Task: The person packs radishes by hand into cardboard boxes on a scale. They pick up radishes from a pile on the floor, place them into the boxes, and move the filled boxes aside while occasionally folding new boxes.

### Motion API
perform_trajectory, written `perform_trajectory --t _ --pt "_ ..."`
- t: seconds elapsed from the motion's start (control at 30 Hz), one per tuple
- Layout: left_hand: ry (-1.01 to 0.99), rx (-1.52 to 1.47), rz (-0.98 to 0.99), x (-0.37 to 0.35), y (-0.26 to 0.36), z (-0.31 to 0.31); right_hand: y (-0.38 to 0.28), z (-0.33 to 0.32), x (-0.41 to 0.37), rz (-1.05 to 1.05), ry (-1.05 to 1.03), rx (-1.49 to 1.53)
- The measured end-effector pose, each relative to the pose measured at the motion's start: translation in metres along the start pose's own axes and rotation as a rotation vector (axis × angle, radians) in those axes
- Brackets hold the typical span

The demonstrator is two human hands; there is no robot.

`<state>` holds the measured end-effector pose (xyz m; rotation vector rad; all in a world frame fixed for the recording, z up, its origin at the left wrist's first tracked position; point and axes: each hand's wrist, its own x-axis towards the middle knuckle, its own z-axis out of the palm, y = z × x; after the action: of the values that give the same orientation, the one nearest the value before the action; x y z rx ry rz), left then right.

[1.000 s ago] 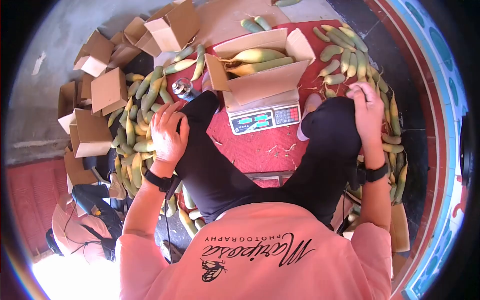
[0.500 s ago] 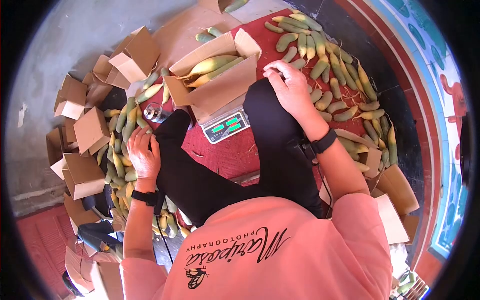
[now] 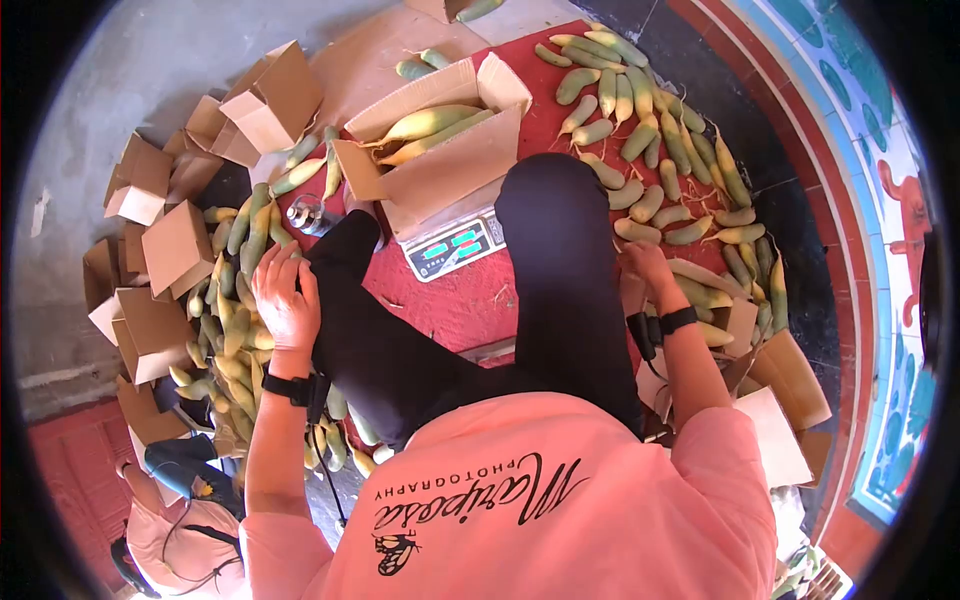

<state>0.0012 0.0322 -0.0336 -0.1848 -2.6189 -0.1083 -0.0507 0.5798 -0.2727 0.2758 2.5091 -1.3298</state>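
My left hand (image 3: 284, 300) lies flat on my left thigh, fingers apart and holding nothing, beside a heap of green-yellow corn cobs (image 3: 232, 310). My right hand (image 3: 648, 264) is down beside my right knee among the cobs on the right (image 3: 690, 230); I see only its back, so any grip is hidden. Ahead, an open cardboard box (image 3: 440, 175) holding a few cobs sits on a digital scale (image 3: 455, 246) on the red mat (image 3: 470, 300).
Several empty cardboard boxes (image 3: 170, 250) are scattered at the left, and flat cardboard (image 3: 790, 375) lies at the right. A metal bottle (image 3: 305, 215) stands by my left knee. Another person (image 3: 170, 520) crouches at the lower left. A painted wall edge runs along the right.
My right hand has come off my right knee and dropped down to the cobs beside the leg. The left hand stays on the thigh. The view has shifted slightly.
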Motion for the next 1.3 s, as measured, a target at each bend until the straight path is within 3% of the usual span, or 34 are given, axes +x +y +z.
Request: perform_trajectory --t 0.03,0.07,0.13,0.23,0.37,0.43,0.47,0.5,0.57,0.63,0.67,0.7,0.73,0.77,0.9,1.17,1.27,1.3 --pt "-0.005 -0.004 -0.006 0.001 0.000 0.000 0.024 0.002 0.010 -0.154 -0.033 0.054" --pt "-0.011 -0.008 -0.011 0.002 0.001 0.000 0.014 -0.001 0.013 -0.150 -0.031 0.055" --pt "-0.025 -0.011 -0.004 0.006 0.005 0.001 -0.033 -0.007 0.016 0.512 0.027 0.746" --pt "-0.067 -0.017 -0.001 0.012 0.013 0.002 -0.069 -0.011 0.037 0.575 0.117 0.759" --pt "-0.144 -0.004 -0.011 0.023 0.022 0.005 -0.045 -0.005 0.099 0.537 0.192 1.025" --pt "-0.180 -0.025 -0.020 0.029 0.027 0.006 -0.033 0.003 0.131 0.656 0.345 1.150" --pt "-0.192 -0.025 -0.019 0.032 0.030 0.006 -0.020 0.009 0.147 0.731 0.478 1.140" --pt "-0.198 -0.022 -0.012 0.034 0.030 0.006 -0.005 0.011 0.153 0.738 0.479 1.146" --pt "-0.262 0.010 -0.040 0.036 0.030 0.007 0.038 0.006 0.154 0.315 0.006 -0.750" --pt "-0.294 -0.013 -0.066 0.039 0.031 0.006 0.139 0.022 0.169 0.299 0.166 -0.688" --pt "-0.314 -0.015 -0.069 0.041 0.031 0.006 0.187 0.032 0.181 0.471 0.086 -0.712" --pt "-0.333 -0.018 -0.072 0.043 0.030 0.007 0.185 0.036 0.183 0.642 0.002 -0.732" --pt "-0.348 -0.012 -0.085 0.045 0.030 0.007 0.187 0.037 0.174 0.693 0.074 -0.621" --pt "-0.363 -0.006 -0.098 0.046 0.030 0.008 0.169 0.047 0.173 1.132 0.344 0.011" --pt "-0.431 -0.002 -0.120 0.054 0.031 0.014 0.150 0.046 0.161 1.076 0.210 -0.370" --pt "-0.519 0.022 -0.084 0.068 0.037 0.021 0.122 0.021 0.164 0.744 -0.214 -0.662" --pt "-0.530 0.011 -0.087 0.068 0.036 0.022 0.147 0.036 0.178 0.340 0.106 -0.510" --pt "-0.534 0.010 -0.084 0.069 0.036 0.023 0.130 0.038 0.190 0.577 0.248 0.205"
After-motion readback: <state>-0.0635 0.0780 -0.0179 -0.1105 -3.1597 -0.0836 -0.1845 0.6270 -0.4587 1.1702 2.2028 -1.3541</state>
